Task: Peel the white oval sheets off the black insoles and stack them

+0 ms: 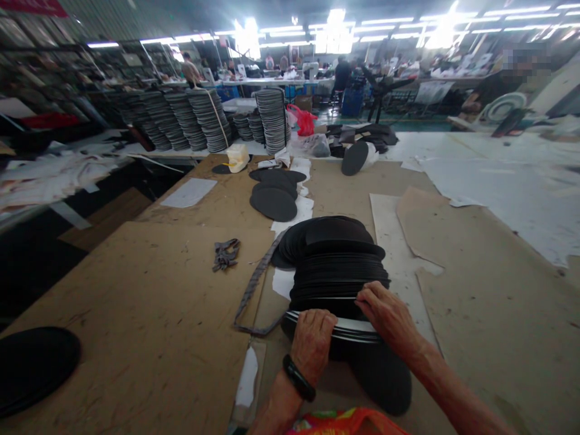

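On brown tbl (158, 332), blk oval pcs (342, 269), thin, stacked, some w/ white edges

A hand could pass low over the brown board (154, 314) at lower left, between the dark disc (38, 365) at the frame edge and the looped strip (254, 284), or over the flat paper (502, 308) at right. At centre, black discs (342, 269) block passage; tall stacks (208, 118) bar the upper left.
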Tool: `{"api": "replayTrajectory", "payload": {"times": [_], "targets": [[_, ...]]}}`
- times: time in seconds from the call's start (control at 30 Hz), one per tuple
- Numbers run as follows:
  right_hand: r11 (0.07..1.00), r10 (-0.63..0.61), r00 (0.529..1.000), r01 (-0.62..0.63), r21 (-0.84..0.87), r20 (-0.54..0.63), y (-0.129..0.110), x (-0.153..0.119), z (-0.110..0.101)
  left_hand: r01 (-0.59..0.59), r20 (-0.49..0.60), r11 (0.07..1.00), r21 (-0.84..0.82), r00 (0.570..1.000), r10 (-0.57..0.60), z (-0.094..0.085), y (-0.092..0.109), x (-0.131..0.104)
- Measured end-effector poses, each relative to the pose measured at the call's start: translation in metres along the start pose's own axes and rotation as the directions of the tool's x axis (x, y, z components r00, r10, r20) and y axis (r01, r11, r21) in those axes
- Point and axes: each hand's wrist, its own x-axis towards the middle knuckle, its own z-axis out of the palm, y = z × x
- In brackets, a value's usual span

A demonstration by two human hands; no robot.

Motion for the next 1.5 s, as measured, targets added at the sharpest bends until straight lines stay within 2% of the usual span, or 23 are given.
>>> {"api": "replayTrajectory", "payload": {"times": [0.17, 0.3, 0.4, 0.57, 0.63, 0.73, 0.87, 0.93, 1.0, 1.07, 1.13, 1.23, 1.5], "targets": [[0.995, -0.100, 0.995, 0.100, 0.006, 0.019, -0.001, -0.003, -0.008, -0.002, -0.013, 1.000, 0.027, 1.000, 0.002, -0.001, 0.001, -0.001], [0.992, -0.129, 0.987, 0.128, 0.019, 0.098, 0.003, -0.004, -0.011, -0.002, -0.001, 1.000, 0.011, 1.000, 0.002, -0.002, 0.000, 0.001], [0.991, -0.100, 0.983, 0.085, 0.099, 0.154, 0.005, -0.003, -0.008, -0.008, -0.024, 1.000, 0.027, 1.000, 0.008, 0.000, 0.001, 0.001], [0.986, -0.055, 0.966, 0.014, 0.164, 0.251, 0.005, -0.001, -0.006, 0.007, -0.249, 0.991, 0.137, 0.968, 0.028, 0.007, 0.004, -0.003], [0.971, -0.046, 0.958, -0.024, 0.238, 0.284, 0.004, -0.002, -0.008, 0.003, -0.292, 0.988, 0.153, 0.956, 0.042, 0.009, 0.003, -0.004], [0.913, -0.024, 0.929, -0.129, 0.386, 0.369, 0.001, -0.001, -0.015, -0.077, -0.253, 0.991, 0.105, 0.962, 0.102, 0.007, 0.001, -0.002], [0.859, 0.025, 0.897, -0.245, 0.449, 0.441, 0.000, 0.000, -0.021, -0.124, -0.208, 0.992, -0.004, 0.971, 0.121, 0.005, -0.004, -0.001], [0.854, 0.053, 0.916, -0.248, 0.457, 0.397, 0.001, -0.001, -0.018, -0.105, -0.221, 0.994, -0.042, 0.971, 0.093, 0.005, -0.006, -0.001], [0.889, 0.087, 0.961, -0.193, 0.414, 0.261, 0.002, -0.004, -0.012, -0.085, -0.225, 0.995, -0.055, 0.972, 0.071, 0.006, -0.008, -0.001], [0.945, 0.092, 0.990, -0.122, 0.302, 0.111, 0.004, -0.008, -0.004, -0.083, -0.207, 0.995, -0.053, 0.976, 0.071, 0.005, -0.009, 0.000], [0.982, 0.066, 0.997, -0.072, 0.177, 0.045, 0.005, -0.010, 0.002, -0.086, -0.153, 0.995, -0.052, 0.985, 0.077, 0.003, -0.008, 0.002], [0.995, 0.024, 0.999, -0.028, 0.093, 0.048, 0.005, -0.008, 0.004, -0.064, -0.081, 0.996, -0.060, 0.995, 0.059, 0.001, -0.006, 0.003], [0.996, 0.019, 0.992, -0.029, 0.083, 0.126, -0.001, -0.001, -0.004, -0.043, -0.084, 0.997, -0.066, 0.996, 0.038, 0.002, -0.006, 0.002]]}}
